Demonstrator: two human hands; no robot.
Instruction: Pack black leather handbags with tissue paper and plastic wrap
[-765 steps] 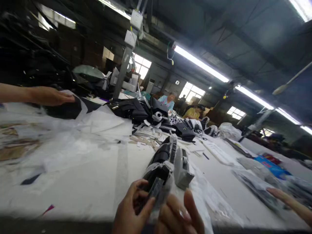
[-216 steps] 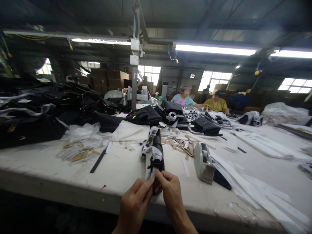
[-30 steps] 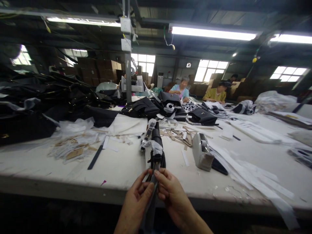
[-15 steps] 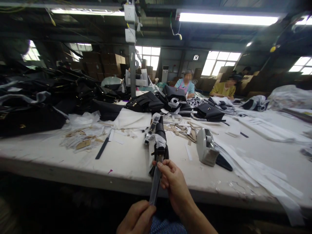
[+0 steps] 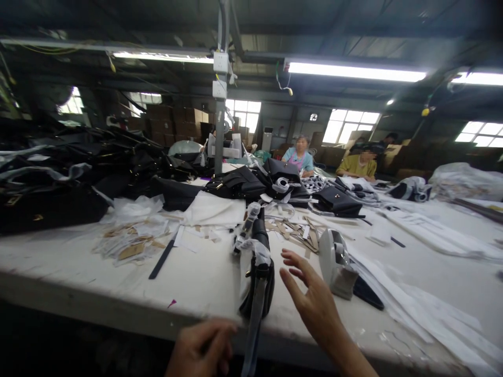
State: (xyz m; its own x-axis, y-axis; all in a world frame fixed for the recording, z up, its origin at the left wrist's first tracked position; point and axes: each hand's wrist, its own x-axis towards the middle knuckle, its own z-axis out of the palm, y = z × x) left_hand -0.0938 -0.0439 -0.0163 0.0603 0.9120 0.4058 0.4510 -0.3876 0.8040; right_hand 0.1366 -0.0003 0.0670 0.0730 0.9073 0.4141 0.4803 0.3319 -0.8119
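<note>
A black handbag [image 5: 270,283] lies end-on near the table's front edge. Its strap [image 5: 254,327], covered in clear plastic film, hangs down over that edge. Crumpled clear film [image 5: 257,252] wraps the hardware on top of the bag. My right hand [image 5: 310,290] is open just right of the bag, fingers spread and touching nothing. Left of the hanging strap, and apart from it, is my left hand [image 5: 202,346]. It is somewhat blurred, its fingers curled in, with nothing visible in them. A white tape dispenser [image 5: 334,267] stands to the right of my right hand.
Black bags [image 5: 51,209] are heaped on the left. Paper and film scraps [image 5: 133,246] and a dark strip [image 5: 162,260] lie on the white table [image 5: 129,293]. White strips [image 5: 412,298] trail off the right side. Beyond a metal post [image 5: 220,125] sit two people [image 5: 297,157].
Both hands have let go of the strap, which now hangs free. My right hand has moved right and opened; my left has shifted left. The view has tilted up slightly.
</note>
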